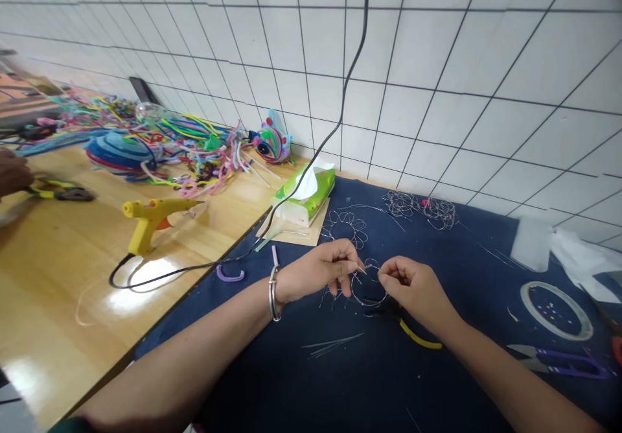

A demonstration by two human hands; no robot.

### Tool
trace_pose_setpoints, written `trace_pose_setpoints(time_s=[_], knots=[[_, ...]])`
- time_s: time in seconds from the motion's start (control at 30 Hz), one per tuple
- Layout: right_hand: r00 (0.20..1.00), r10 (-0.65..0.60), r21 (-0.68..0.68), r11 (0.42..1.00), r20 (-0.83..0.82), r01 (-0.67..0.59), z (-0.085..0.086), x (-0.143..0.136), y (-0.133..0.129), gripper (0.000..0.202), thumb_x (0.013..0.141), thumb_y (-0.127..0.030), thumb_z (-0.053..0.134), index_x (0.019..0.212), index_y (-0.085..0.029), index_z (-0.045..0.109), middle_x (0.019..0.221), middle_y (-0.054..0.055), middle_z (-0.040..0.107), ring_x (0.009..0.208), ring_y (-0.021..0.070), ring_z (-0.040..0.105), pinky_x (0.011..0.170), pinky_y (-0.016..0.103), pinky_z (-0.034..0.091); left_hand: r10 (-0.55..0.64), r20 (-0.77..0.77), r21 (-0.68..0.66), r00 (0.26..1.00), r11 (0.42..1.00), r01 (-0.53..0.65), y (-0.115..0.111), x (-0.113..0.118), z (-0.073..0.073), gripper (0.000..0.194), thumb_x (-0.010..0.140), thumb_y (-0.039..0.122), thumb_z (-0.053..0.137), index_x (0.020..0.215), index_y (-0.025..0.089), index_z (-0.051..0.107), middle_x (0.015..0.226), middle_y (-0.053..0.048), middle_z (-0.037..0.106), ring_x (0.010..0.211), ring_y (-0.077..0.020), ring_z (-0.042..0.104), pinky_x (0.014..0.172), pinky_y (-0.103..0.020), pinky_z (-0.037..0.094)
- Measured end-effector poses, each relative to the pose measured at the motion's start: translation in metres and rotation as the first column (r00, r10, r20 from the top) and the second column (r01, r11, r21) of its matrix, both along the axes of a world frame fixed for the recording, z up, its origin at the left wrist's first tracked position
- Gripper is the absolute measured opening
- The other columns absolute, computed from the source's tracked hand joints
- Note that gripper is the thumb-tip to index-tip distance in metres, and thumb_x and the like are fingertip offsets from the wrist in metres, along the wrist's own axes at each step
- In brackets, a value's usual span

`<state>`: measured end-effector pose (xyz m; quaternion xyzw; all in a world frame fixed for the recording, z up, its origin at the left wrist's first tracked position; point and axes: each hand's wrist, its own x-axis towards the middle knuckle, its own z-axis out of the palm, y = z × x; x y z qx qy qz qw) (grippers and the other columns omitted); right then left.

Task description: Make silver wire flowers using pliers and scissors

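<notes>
A looped wire ring (369,302) is held between my two hands, above the dark blue cloth (272,368). My left hand (335,266), with a silver bangle at the wrist, pinches the wire at the ring's upper left. On the right side, my right hand (402,282) pinches the wire between thumb and fingertips. Pliers with a yellow handle (420,336) lie just below my right hand. Behind my left hand rests a flower-shaped wire piece (346,227). Several straight wires (333,345) lie on the cloth nearer to me.
A yellow glue gun (148,222) stands on the wooden table (204,222), its black cable crossing to the cloth. Behind are a green tissue pack (308,193) and wire bundles (420,209). Purple scissors (564,360) and a round dish (556,311) lie right. Another person's hand (13,172) is far left.
</notes>
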<state>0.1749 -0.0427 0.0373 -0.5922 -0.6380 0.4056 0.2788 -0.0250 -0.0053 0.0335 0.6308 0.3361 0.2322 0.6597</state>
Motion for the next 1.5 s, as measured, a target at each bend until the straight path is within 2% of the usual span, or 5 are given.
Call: trace_pose_setpoints(time_s=[0.33,0.53,0.73,0.87,1.5], knots=[[0.998,-0.001,0.035,0.999,0.066,-0.001,-0.003,-0.003,-0.002,0.011,0.073,-0.028,0.051,0.066,-0.019,0.052,0.055,-0.004,0.05,0.05,0.0082,0.044,0.048,0.02,0.036,-0.016,0.043,-0.05,0.999,0.999,0.018,0.003,0.001,-0.006,0.012,0.084,0.027,0.046,0.084,0.015,0.045,0.092,-0.007,0.059,0.061,-0.0093,0.059,0.047,-0.019,0.041],[0.997,-0.002,0.099,0.995,0.077,-0.006,-0.004,-0.005,-0.006,0.012,0.074,-0.027,0.05,0.066,-0.019,0.052,0.056,-0.003,0.05,0.051,0.009,0.045,0.049,0.021,0.036,-0.008,-0.024,0.035,1.0,0.999,0.009,0.003,-0.001,-0.002,0.015,0.085,0.028,0.044,0.085,0.014,0.049,0.061,0.0,0.054,0.054,-0.0081,0.054,0.05,-0.02,0.04],[0.998,0.022,0.131,0.991,0.057,-0.029,-0.008,-0.005,-0.007,0.012,0.076,-0.026,0.051,0.067,-0.019,0.05,0.056,-0.004,0.047,0.051,0.0085,0.042,0.049,0.021,0.035,0.065,0.0,0.14,0.998,0.988,-0.065,0.006,-0.004,0.001,0.011,0.085,0.026,0.045,0.085,0.015,0.049,0.081,-0.004,0.06,0.055,-0.0058,0.051,0.053,-0.02,0.039],[0.998,0.057,0.136,0.989,0.032,-0.061,-0.011,-0.006,-0.008,0.013,0.078,-0.027,0.05,0.067,-0.02,0.05,0.057,-0.004,0.047,0.052,0.0081,0.041,0.05,0.02,0.035,0.034,0.076,0.187,0.997,0.981,-0.047,0.006,-0.005,0.006,0.007,0.085,0.02,0.046,0.081,0.014,0.048,0.091,-0.006,0.061,0.078,-0.0101,0.056,0.07,-0.024,0.041],[0.999,-0.007,0.3,0.954,0.031,-0.003,-0.011,-0.003,-0.012,0.016,0.08,-0.028,0.049,0.067,-0.02,0.051,0.057,-0.004,0.047,0.052,0.0086,0.043,0.052,0.022,0.035,-0.04,0.239,-0.165,0.97,0.983,0.081,0.003,-0.001,-0.001,0.012,0.081,0.024,0.055,0.082,0.014,0.048,0.094,-0.01,0.064,0.094,-0.0183,0.06,0.082,-0.033,0.043]])
